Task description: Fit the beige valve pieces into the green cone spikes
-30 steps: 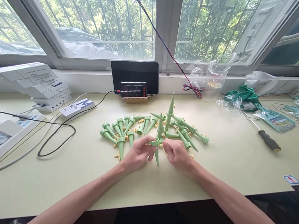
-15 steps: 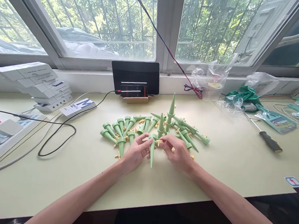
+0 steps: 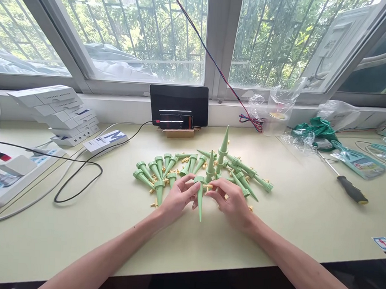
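My left hand (image 3: 179,198) is closed on a green plant watering spike (image 3: 200,204), its tip pointing down and its ribbed cap at the top. From the side of that cap a small yellow valve (image 3: 207,187) sticks out, and my right hand (image 3: 233,203) pinches its outer end. Behind my hands lies a spread of similar green spikes (image 3: 159,190) with yellow valves. Two of them, one a tall spike (image 3: 223,148), stand with their tips up. My fingers partly hide the held cap and several spikes behind it.
A phone (image 3: 176,122) and a black tablet (image 3: 182,100) lean at the back. White boxes (image 3: 67,110), a power strip (image 3: 17,181) and looping cables are on the left. To the right lie a screwdriver (image 3: 350,189), teal packages (image 3: 358,159) and clear plastic bags (image 3: 278,110).
The view has shifted slightly, so everything sits a little lower and further right. Both hands keep hold of the spike and its valve; the right fingers have changed their grip slightly on the valve.
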`<state>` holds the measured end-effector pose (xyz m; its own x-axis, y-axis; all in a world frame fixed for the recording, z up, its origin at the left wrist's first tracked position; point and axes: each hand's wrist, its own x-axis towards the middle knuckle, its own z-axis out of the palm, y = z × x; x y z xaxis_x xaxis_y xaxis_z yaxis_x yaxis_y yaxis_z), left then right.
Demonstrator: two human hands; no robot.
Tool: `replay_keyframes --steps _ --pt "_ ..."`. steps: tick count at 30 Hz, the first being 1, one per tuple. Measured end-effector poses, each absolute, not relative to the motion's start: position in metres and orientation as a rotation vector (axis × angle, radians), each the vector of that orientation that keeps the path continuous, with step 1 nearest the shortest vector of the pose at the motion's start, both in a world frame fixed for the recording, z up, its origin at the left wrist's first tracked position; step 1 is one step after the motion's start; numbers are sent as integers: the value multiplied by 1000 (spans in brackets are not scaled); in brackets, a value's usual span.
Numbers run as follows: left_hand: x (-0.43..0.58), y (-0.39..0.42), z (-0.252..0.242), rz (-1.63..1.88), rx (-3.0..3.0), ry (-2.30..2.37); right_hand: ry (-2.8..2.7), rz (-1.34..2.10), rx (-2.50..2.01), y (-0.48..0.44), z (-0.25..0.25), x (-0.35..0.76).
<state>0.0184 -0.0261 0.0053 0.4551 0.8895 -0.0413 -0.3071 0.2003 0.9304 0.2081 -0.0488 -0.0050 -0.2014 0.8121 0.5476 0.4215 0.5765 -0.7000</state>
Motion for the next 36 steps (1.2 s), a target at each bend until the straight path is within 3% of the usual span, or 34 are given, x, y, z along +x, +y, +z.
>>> replay_keyframes --steps 36 --pt "20 -38 -7 944 1652 746 -1806 548 -1093 -48 -7 208"
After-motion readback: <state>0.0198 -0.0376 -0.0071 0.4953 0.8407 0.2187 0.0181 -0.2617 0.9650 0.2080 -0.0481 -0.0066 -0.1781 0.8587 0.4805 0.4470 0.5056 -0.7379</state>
